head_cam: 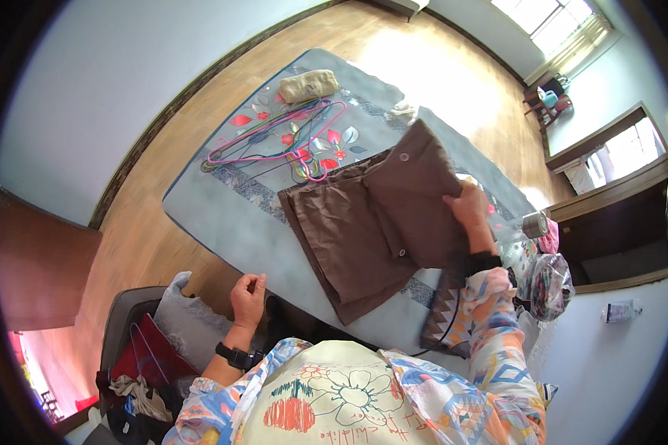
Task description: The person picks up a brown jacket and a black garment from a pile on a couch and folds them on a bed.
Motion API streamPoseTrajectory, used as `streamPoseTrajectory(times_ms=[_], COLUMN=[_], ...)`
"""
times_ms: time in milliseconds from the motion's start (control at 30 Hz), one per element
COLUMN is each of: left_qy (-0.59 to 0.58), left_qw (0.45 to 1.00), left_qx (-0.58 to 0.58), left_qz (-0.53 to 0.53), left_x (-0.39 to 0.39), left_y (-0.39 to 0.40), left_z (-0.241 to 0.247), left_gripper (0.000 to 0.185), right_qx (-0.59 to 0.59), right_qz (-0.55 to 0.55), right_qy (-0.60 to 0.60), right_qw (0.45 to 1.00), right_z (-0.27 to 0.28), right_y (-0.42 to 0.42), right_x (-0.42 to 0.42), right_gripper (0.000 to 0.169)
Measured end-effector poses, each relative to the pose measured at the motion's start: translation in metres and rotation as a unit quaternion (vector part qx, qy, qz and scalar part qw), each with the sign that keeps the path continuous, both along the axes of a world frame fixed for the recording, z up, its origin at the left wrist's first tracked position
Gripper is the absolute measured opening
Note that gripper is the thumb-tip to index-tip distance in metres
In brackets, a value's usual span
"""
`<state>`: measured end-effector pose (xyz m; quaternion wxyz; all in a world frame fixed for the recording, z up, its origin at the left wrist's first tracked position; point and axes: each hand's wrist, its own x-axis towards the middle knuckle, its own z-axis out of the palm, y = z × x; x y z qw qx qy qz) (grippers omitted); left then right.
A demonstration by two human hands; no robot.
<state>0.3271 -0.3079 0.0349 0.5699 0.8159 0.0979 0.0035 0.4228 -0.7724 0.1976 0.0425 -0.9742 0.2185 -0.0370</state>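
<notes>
A dark brown garment [350, 239] with light buttons lies partly folded on the table. My right hand [470, 203] grips its right part, which is lifted and folded over towards the middle. Two buttons show on this part, and creases run over the flat left part. Whether it is trousers or another piece of clothing I cannot tell. My left hand [249, 299] hovers by the near edge of the table, left of the garment, its fingers curled in with nothing visible in them. Just beyond the garment lies a heap of pink, green and dark clothes hangers [278, 139].
A floral cloth [211, 194] covers the table. At its far end sit a rolled beige towel [309, 85] and a small white cloth [405, 110]. A glass jar with a metal lid [534, 225] and plastic-wrapped items [551, 286] crowd the right edge. A chair with clothes [145, 356] stands lower left.
</notes>
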Motion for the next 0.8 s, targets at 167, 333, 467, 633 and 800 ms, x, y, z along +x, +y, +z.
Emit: streamPoseTrajectory(times_ms=[167,333,467,633,800], left_qy=[-0.030,-0.024,-0.086,-0.313,-0.284], left_qw=[0.997,0.993,0.983,0.924,0.838], left_qx=[0.004,-0.057,0.001,0.084,0.333], left_qz=[-0.070,-0.100,-0.159,-0.202,-0.326], left_x=[0.011,0.018,0.025,0.081,0.132], left_y=[-0.020,-0.026,-0.028,-0.069,-0.098], left_z=[0.013,0.018,0.037,0.083,0.021], left_gripper=[0.023,0.024,0.019,0.025,0.048], right_qx=[-0.076,0.095,0.113,0.068,0.042], right_qz=[0.093,0.332,0.348,0.229,0.127], right_qy=[-0.026,0.145,0.114,-0.118,-0.050], right_qw=[0.992,0.927,0.924,0.964,0.990], right_z=[-0.015,-0.027,-0.048,-0.042,-0.126], right_y=[0.144,0.241,0.218,0.181,0.139], right_x=[-0.045,-0.118,-0.128,-0.123,-0.130], right_gripper=[0.025,0.067,0.062,0.067,0.072])
